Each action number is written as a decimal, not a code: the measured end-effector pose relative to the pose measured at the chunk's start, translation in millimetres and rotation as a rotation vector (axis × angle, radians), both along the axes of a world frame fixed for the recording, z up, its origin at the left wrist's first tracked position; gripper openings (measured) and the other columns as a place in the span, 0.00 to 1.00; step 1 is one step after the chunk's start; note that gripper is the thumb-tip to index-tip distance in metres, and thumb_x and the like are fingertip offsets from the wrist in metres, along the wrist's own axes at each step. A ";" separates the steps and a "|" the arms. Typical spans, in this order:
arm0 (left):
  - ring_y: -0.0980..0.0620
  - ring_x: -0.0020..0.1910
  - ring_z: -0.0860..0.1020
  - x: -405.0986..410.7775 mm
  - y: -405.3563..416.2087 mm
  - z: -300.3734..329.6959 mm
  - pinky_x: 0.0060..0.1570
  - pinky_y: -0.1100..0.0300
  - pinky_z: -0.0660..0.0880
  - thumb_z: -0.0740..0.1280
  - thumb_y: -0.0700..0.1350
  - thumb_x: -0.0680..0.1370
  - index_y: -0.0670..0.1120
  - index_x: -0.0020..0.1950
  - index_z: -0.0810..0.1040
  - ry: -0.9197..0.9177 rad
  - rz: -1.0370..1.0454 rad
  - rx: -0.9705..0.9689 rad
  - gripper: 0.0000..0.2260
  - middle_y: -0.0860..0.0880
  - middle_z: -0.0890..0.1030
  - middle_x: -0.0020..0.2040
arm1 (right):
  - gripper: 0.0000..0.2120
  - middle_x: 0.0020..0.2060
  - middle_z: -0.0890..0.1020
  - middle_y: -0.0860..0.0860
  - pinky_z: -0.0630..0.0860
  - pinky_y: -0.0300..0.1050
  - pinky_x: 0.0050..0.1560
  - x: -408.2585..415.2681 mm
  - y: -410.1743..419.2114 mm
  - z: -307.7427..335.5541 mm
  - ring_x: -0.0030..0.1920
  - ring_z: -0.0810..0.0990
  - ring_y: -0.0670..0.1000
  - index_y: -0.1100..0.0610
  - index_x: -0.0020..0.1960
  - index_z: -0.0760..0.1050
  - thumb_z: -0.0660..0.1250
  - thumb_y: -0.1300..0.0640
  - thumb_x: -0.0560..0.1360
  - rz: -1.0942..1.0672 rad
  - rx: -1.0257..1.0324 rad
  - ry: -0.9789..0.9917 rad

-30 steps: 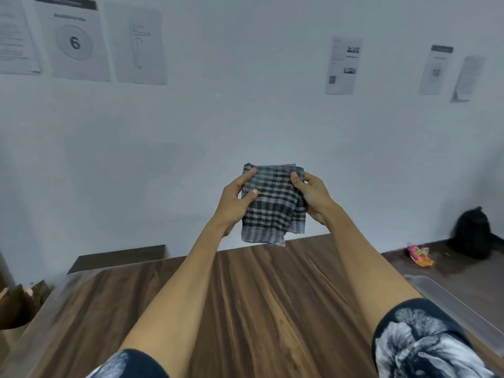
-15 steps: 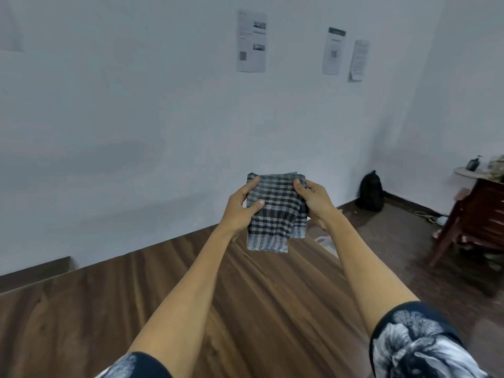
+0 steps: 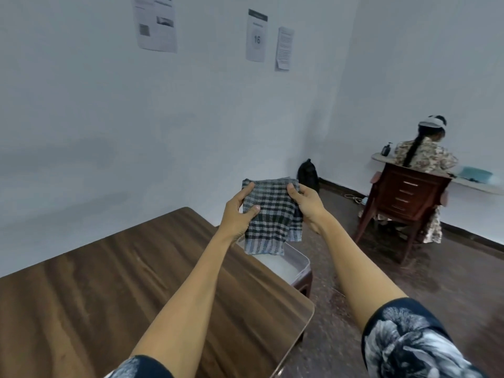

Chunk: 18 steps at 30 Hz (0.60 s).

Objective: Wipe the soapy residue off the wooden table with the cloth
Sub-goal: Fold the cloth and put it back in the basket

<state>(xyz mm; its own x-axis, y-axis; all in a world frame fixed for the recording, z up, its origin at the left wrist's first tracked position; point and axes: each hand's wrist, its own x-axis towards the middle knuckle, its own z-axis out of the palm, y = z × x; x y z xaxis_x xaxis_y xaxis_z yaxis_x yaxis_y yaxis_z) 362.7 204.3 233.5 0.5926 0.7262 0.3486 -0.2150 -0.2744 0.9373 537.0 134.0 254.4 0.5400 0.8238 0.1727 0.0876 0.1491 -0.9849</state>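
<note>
Since a moment ago the view has swung to the right, bringing the table's near right corner, a tub and a seated person into sight, while the folded cloth stays held up in front at chest height, above the table's right edge. The cloth is a dark and pale checked fabric with a striped hem hanging down; it looks soft, light and limp, so it will likely drape and bunch, and is best taken by its upper folded edge. The left hand pinches its left side, thumb across the front, and the right hand pinches the right side, fingers curled behind. Below lies the wooden table, dark and grained; soapy residue cannot be made out. Beside it sits a pale tub. On the wall hang paper sheets, one reading "16"; the rest is too blurred. A person on a wooden chair faces away.
</note>
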 end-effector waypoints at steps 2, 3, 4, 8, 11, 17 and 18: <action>0.57 0.64 0.70 26.6 -0.4 -4.5 0.65 0.63 0.67 0.66 0.33 0.75 0.44 0.71 0.66 0.004 -0.026 -0.020 0.26 0.50 0.70 0.68 | 0.13 0.52 0.83 0.57 0.77 0.51 0.56 24.8 -1.4 -6.2 0.53 0.82 0.55 0.58 0.54 0.78 0.65 0.51 0.76 -0.028 -0.016 -0.009; 0.59 0.62 0.71 39.0 0.3 -6.6 0.63 0.64 0.69 0.66 0.32 0.75 0.44 0.71 0.65 0.005 -0.040 -0.035 0.26 0.51 0.70 0.67 | 0.12 0.52 0.83 0.56 0.77 0.51 0.56 37.2 -0.5 -10.3 0.52 0.82 0.55 0.58 0.54 0.78 0.65 0.51 0.76 -0.036 -0.023 0.001; 0.61 0.60 0.72 49.5 2.7 -9.0 0.61 0.65 0.70 0.66 0.32 0.74 0.45 0.71 0.65 0.002 -0.050 -0.051 0.27 0.51 0.70 0.66 | 0.13 0.52 0.83 0.56 0.77 0.51 0.56 47.1 1.1 -13.8 0.52 0.82 0.54 0.58 0.54 0.78 0.65 0.51 0.76 -0.039 -0.034 0.012; 0.59 0.60 0.73 94.4 26.3 -31.9 0.58 0.67 0.72 0.68 0.31 0.73 0.46 0.72 0.65 0.050 -0.072 -0.114 0.29 0.49 0.70 0.67 | 0.15 0.52 0.82 0.58 0.77 0.53 0.56 93.6 20.7 -40.8 0.53 0.82 0.56 0.61 0.57 0.77 0.64 0.51 0.77 -0.030 -0.107 0.069; 0.61 0.58 0.74 126.9 54.5 -58.8 0.55 0.67 0.74 0.69 0.31 0.73 0.47 0.71 0.66 0.093 -0.076 -0.169 0.30 0.51 0.71 0.66 | 0.15 0.54 0.82 0.58 0.76 0.53 0.57 127.8 45.0 -66.3 0.54 0.81 0.56 0.61 0.60 0.76 0.64 0.53 0.78 -0.010 -0.181 0.068; 0.55 0.63 0.71 186.3 99.0 -124.1 0.54 0.65 0.75 0.68 0.29 0.72 0.48 0.73 0.63 0.229 -0.046 -0.285 0.32 0.50 0.68 0.70 | 0.11 0.54 0.82 0.57 0.77 0.55 0.57 191.8 93.2 -122.1 0.54 0.81 0.56 0.60 0.58 0.77 0.65 0.58 0.77 0.032 -0.388 0.114; 0.57 0.62 0.70 193.4 101.6 -132.6 0.49 0.70 0.75 0.66 0.28 0.73 0.46 0.73 0.62 0.248 -0.043 -0.294 0.32 0.51 0.67 0.69 | 0.11 0.53 0.82 0.57 0.78 0.54 0.55 200.5 98.4 -130.6 0.53 0.81 0.56 0.61 0.59 0.76 0.65 0.59 0.77 0.039 -0.420 0.127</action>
<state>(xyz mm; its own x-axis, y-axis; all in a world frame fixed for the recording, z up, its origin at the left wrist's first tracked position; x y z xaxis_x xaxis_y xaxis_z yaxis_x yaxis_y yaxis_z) 556.2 305.9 100.8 0.6648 0.7465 -0.0286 0.0226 0.0181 0.9996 737.5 232.4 123.8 0.5028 0.8284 -0.2469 -0.0357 -0.2655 -0.9635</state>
